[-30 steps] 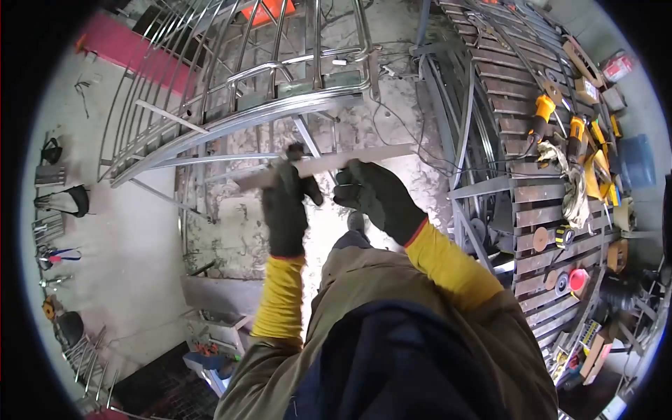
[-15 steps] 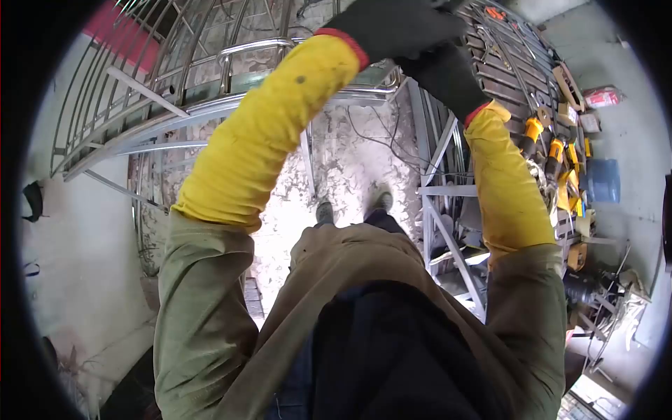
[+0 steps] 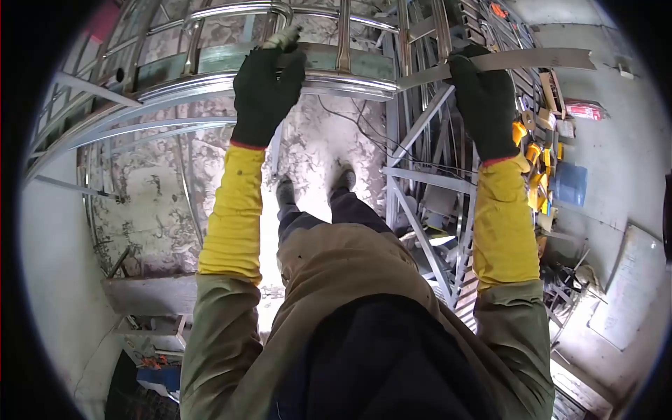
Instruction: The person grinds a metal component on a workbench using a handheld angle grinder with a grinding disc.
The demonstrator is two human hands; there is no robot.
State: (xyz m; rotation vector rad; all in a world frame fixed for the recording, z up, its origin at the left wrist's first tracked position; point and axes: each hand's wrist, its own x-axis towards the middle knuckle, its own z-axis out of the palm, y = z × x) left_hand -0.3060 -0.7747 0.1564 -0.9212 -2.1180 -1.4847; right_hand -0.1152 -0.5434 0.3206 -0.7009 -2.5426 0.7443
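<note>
My left hand [image 3: 267, 94], in a dark glove with a yellow sleeve, is closed at the shiny metal frame [image 3: 343, 35]. A pale crumpled piece [image 3: 283, 38] sticks out above its fingers. Farther right, my right hand [image 3: 483, 101], gloved the same way, is closed around a long flat grey-brown strip [image 3: 539, 59]. One end of that strip points out to the right, past the hand. Its other part runs left to the corner of the metal frame, near the lower polished tube [image 3: 350, 82].
Grey metal supports [image 3: 427, 180] stand below the frame, with a thin dark cable [image 3: 364, 126] hanging by them. Yellow power tools [image 3: 535, 154] and small boxes lie at the right by the wall. A blue container [image 3: 570, 184] is beside them. My feet are on the stained floor [image 3: 308, 150].
My hands were close together at the upper middle; now they are apart, the left one lower and farther left. The strip now shows in my right hand. The view has shifted.
</note>
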